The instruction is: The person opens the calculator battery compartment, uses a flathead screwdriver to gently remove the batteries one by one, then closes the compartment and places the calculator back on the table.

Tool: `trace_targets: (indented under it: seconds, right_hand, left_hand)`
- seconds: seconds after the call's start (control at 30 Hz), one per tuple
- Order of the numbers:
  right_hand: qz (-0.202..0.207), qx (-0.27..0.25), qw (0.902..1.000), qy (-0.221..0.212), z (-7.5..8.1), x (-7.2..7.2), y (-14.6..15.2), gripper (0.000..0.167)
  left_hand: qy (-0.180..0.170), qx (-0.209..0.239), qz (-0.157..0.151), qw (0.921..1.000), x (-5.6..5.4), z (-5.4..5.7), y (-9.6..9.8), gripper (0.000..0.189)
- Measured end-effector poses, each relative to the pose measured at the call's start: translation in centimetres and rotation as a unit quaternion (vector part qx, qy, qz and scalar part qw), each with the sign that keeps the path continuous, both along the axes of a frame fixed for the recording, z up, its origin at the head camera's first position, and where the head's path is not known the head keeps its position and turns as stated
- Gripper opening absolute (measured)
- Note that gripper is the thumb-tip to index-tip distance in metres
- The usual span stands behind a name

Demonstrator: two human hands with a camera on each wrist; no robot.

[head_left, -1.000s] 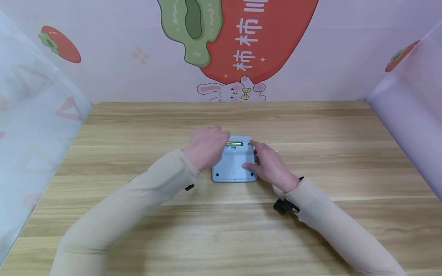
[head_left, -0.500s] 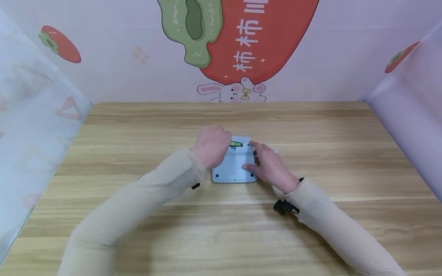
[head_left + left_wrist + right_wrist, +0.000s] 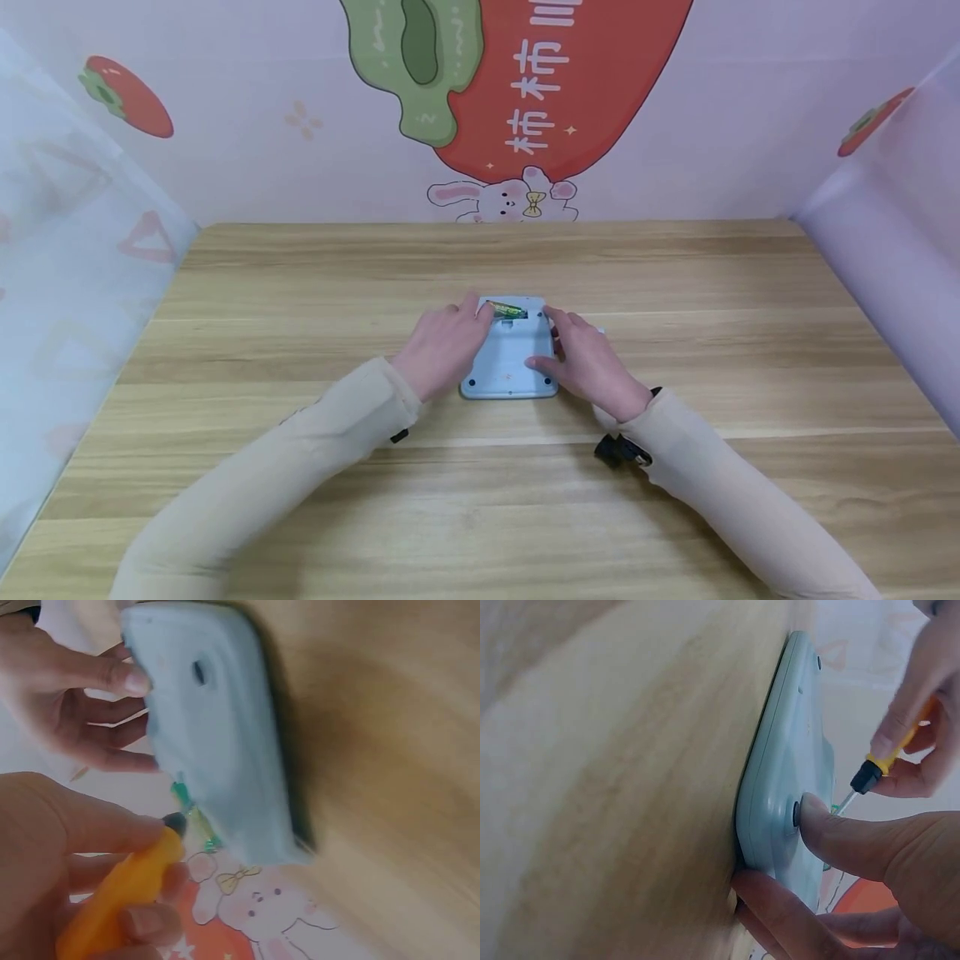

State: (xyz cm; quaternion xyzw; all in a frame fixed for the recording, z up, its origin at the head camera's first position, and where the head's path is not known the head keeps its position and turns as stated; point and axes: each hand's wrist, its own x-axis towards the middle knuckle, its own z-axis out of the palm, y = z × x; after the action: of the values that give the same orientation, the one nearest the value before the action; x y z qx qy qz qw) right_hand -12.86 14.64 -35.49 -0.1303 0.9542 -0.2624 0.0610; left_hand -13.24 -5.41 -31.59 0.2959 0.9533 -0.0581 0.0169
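A light-blue, flat, calculator-like device (image 3: 506, 358) lies back side up on the table, dark round feet at its corners. In its open slot near the far edge sits a green battery (image 3: 507, 311), tilted, left end raised. My left hand (image 3: 444, 346) grips a screwdriver (image 3: 889, 757) with a yellow-orange handle, black collar and thin metal shaft. The shaft points at the slot; its tip is hidden behind my right thumb in the right wrist view. My right hand (image 3: 588, 362) holds the device's right side, thumb on the back beside a foot, fingers at the edge.
The wood-grain table (image 3: 480, 500) spreads around the device. A small pale object (image 3: 601, 331) peeks out beyond my right hand. Behind the table stands a printed backdrop (image 3: 300, 167) with a rabbit and red fruit; pale cloth sides flank it.
My left hand has shifted a little left and toward me, uncovering more of the battery. The battery's left end now stands higher, tilted in the slot. My right hand stays in place.
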Motion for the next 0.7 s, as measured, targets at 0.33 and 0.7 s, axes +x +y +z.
trace_targets:
  seconds: [0.33, 0.7]
  right_hand:
    - [0.001, -0.001, 1.0, 0.002, 0.0, 0.1, 0.1, 0.078]
    - [0.002, 0.004, 0.9999, 0.01, 0.0, 0.1, 0.0, 0.077]
  left_hand:
    - [0.015, 0.026, -0.002, 0.9996, 0.2, -1.2, -0.6, 0.039]
    - [0.005, 0.013, 0.006, 0.9999, 0.4, -2.0, -0.2, 0.029]
